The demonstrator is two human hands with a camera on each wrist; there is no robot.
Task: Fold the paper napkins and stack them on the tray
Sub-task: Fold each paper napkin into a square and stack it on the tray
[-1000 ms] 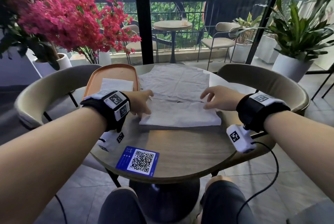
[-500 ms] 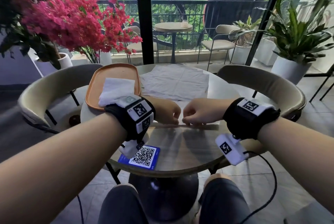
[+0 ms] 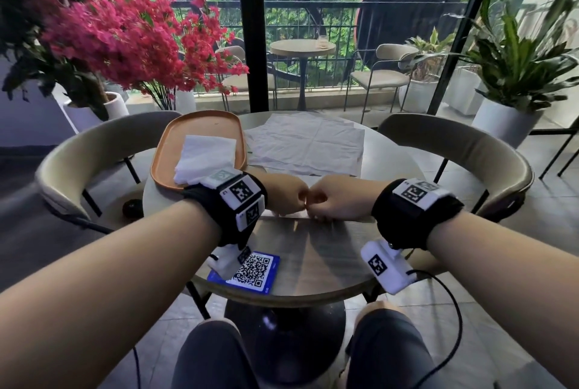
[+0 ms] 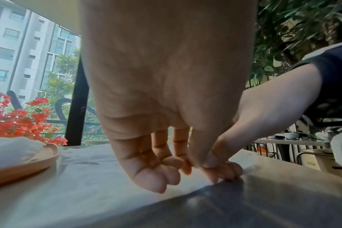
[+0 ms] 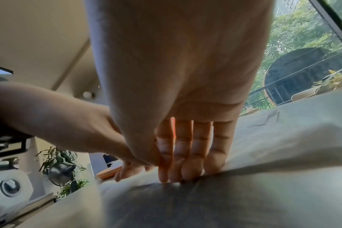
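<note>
Both hands meet knuckle to knuckle at the table's middle; the left hand (image 3: 286,195) has its fingers (image 4: 156,183) curled down with the tips on the near edge of a white napkin (image 4: 84,177), and the right hand (image 3: 336,199) presses its fingertips (image 5: 187,172) along that same edge, fingers bent under; whether either one is actually pinching the paper, can't tell. Orange tray (image 3: 175,150) sits at the left with a small stack of folded napkins (image 3: 206,153) in it; just right of the tray lies a pile of unfolded napkins (image 3: 308,145), flat on the round table (image 3: 319,263). Blue QR card (image 3: 250,271) sits near the front edge.
</note>
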